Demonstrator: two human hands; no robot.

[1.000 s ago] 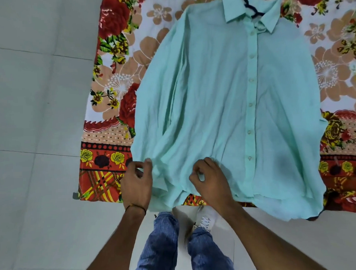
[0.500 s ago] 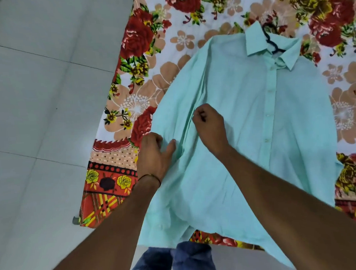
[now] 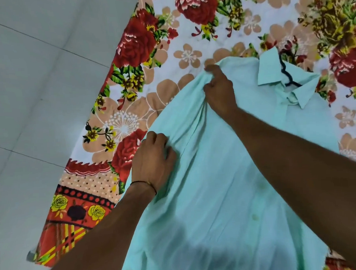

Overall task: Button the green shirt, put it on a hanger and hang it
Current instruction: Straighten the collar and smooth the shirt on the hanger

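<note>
Head view: right hand [image 3: 219, 92] pinches shirt [image 3: 212, 190] shoulder, left hand [image 3: 154, 162] grips side fabric, likely straightening it over hanger [image 3: 286, 73]

There is only one view, from the camera on the person's head. It looks forward and steeply down, close above the green shirt [image 3: 226, 183], which fills the lower middle of the frame. The collar with the hanger [image 3: 286, 73] is at the far upper right. The flowered sheet [image 3: 142, 79] lies beyond and left of the shirt, and the tiled floor [image 3: 39, 100] further left.
</note>
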